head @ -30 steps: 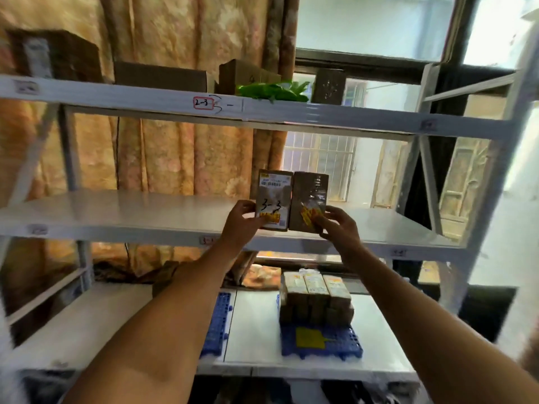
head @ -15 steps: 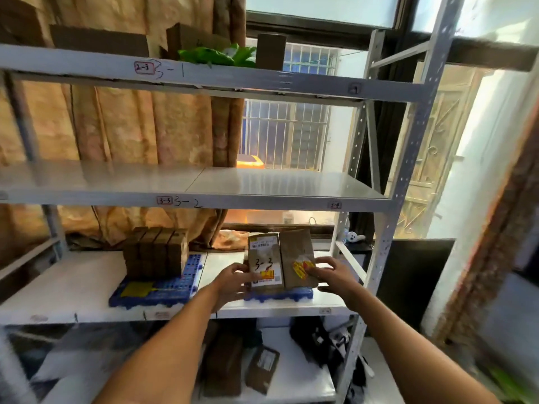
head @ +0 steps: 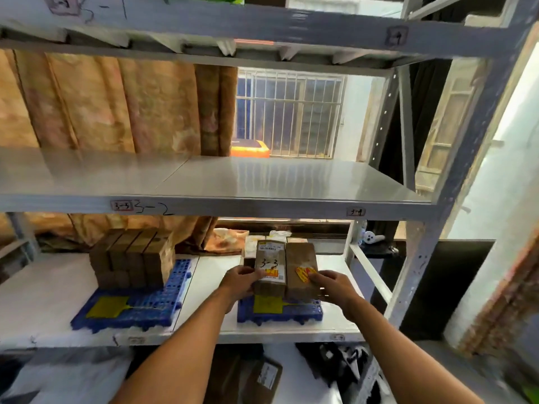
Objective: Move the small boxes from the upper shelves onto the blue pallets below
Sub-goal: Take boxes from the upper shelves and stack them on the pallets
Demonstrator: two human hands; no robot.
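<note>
Since the earlier frame, the two boxes (head: 284,269) have descended, gripped upright between left hand (head: 239,282) and right hand (head: 331,284), directly above the right blue pallet (head: 280,312).

1. I see a grey metal shelf rack (head: 420,258).
2. Its middle shelf (head: 262,182) is marked "3-2".
3. On the lower shelf (head: 210,275) sit two blue pallets: the left pallet (head: 163,304) carries stacked brown boxes (head: 131,263), the right pallet (head: 291,312) just beside it.
</note>
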